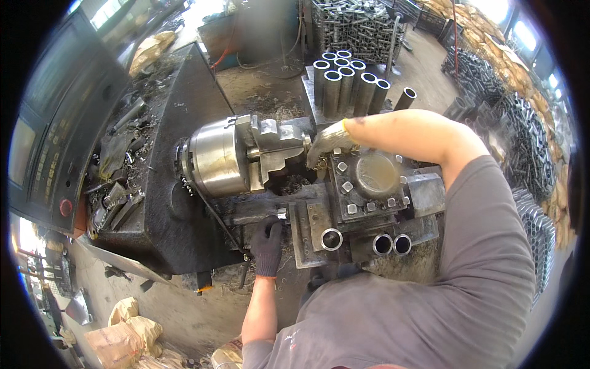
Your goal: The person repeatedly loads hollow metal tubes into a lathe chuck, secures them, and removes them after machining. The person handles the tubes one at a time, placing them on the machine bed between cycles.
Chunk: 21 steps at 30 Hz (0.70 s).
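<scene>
In front of me is a lathe with a steel chuck and stepped jaws. My right hand, in a pale knit glove, reaches across the tool post to the chuck's front end. Its fingers are together and bent down beside a short bright ring at the jaws; what they grip is hidden. Curly shavings lie by the fingertips. My left hand, in a dark glove, is closed low at the carriage, beside a small shiny metal end. Its grip is hidden from above.
Several steel tubes stand upright on a plate behind the tool post. Separate tubes stand on the carriage near me. A control cabinet with a red button is at left. Metal parts fill bins behind; sacks lie lower left.
</scene>
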Each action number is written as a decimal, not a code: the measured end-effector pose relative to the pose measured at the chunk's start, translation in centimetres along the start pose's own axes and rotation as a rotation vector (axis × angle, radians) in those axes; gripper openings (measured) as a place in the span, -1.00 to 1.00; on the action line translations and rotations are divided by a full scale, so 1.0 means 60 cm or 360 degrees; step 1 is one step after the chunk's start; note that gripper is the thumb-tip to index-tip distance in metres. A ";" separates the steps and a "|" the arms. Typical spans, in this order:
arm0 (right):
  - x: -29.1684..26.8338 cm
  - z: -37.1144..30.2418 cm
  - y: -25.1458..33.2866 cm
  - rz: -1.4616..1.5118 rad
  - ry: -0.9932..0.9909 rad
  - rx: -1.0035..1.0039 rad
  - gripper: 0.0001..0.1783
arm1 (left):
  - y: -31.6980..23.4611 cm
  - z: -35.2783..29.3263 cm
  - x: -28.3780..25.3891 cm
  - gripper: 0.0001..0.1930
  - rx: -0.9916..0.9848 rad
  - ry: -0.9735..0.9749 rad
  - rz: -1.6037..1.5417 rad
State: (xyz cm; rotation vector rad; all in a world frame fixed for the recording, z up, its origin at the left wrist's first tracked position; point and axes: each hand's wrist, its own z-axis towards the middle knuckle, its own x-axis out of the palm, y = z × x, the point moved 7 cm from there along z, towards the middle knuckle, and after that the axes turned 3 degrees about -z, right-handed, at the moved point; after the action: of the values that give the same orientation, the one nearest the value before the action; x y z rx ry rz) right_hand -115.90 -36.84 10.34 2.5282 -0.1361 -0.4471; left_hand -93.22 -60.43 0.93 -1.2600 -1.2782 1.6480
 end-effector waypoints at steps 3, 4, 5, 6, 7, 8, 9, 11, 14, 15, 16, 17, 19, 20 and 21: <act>0.002 0.002 0.009 -0.0103 -0.0004 -0.0354 -0.37 | -0.002 0.015 0.022 -0.71 0.0004 0.0057 -0.0112; -0.009 -0.010 0.019 -0.0182 -0.0063 -0.0471 -0.40 | -0.007 0.019 0.028 -0.71 0.0028 0.0113 -0.0124; -0.033 -0.044 0.018 -0.0316 -0.0213 -0.0566 -0.42 | -0.010 0.021 0.029 -0.70 0.0017 0.0104 -0.0110; -0.050 -0.079 0.030 -0.0240 -0.0203 -0.0756 -0.45 | -0.016 0.021 0.030 -0.70 0.0026 0.0112 -0.0095; -0.068 -0.112 0.041 0.0109 -0.0144 -0.0913 -0.47 | -0.016 0.021 0.030 -0.69 -0.0049 0.0099 -0.0033; -0.093 -0.136 0.059 0.0698 -0.0005 -0.1023 -0.48 | -0.025 0.020 0.035 -0.69 -0.0019 0.0164 -0.0094; -0.124 -0.154 0.039 0.0729 -0.0285 -0.0713 -0.49 | -0.031 0.019 0.040 -0.68 -0.0043 0.0207 -0.0106; -0.161 -0.193 0.026 0.0242 -0.0725 -0.0350 -0.46 | -0.055 0.019 0.050 -0.67 0.0020 0.0271 -0.0051; -0.148 -0.171 0.018 0.0149 -0.0993 -0.0100 -0.33 | -0.091 0.021 0.059 -0.64 0.0197 0.0248 0.0090; -0.131 -0.141 0.031 0.0034 -0.0889 -0.0281 -0.16 | -0.099 0.021 0.060 -0.64 0.0224 0.0231 0.0126; -0.110 -0.101 0.039 -0.0075 -0.0804 -0.0454 0.03 | -0.101 0.022 0.060 -0.64 0.0165 0.0234 0.0196; -0.092 -0.053 0.028 -0.0214 -0.0657 -0.0404 -0.14 | -0.118 0.019 0.056 -0.67 0.0312 0.0204 0.0159; -0.071 0.041 -0.007 -0.0652 -0.0424 -0.0323 -0.44 | -0.135 0.011 0.041 -0.70 0.0426 0.0160 0.0200; -0.067 0.070 -0.027 -0.1236 -0.0278 -0.0413 -0.56 | -0.142 0.003 0.034 -0.71 0.0488 0.0193 0.0239; -0.053 0.076 -0.039 -0.2313 -0.0141 -0.0899 -0.68 | -0.126 -0.003 0.036 -0.71 0.0247 0.0364 0.0262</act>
State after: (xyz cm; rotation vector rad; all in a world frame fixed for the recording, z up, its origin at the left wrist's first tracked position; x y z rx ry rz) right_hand -120.45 -36.64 6.41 1.6364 1.6051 -0.9249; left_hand -93.97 -56.32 7.62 -1.4411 -0.9131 1.6265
